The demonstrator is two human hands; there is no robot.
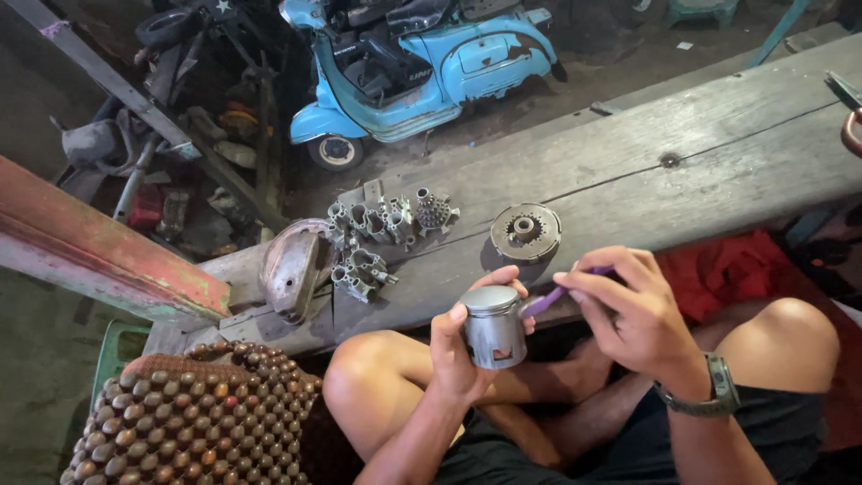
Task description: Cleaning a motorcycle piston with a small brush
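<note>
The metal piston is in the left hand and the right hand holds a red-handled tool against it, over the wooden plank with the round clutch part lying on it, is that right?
Not quite. The head view shows the tool has a purple handle, not red. The rest holds: the left hand grips the metal piston, the right hand holds the tool against it, and the round clutch part lies on the wooden plank.

A: Stock check, packages, labels, signs, screens?

B: Packages: none. Signs: none. Screens: none.

A: Labels?

B: One item. Small badge (420,76) w/ pale lettering on the side panel of the light blue scooter (422,63), top centre, just left of the rounded engine cover. Thin, horizontal strip, too small to make out more.

A: Anything on the bench or floor?

B: Nothing of that kind visible.
</note>
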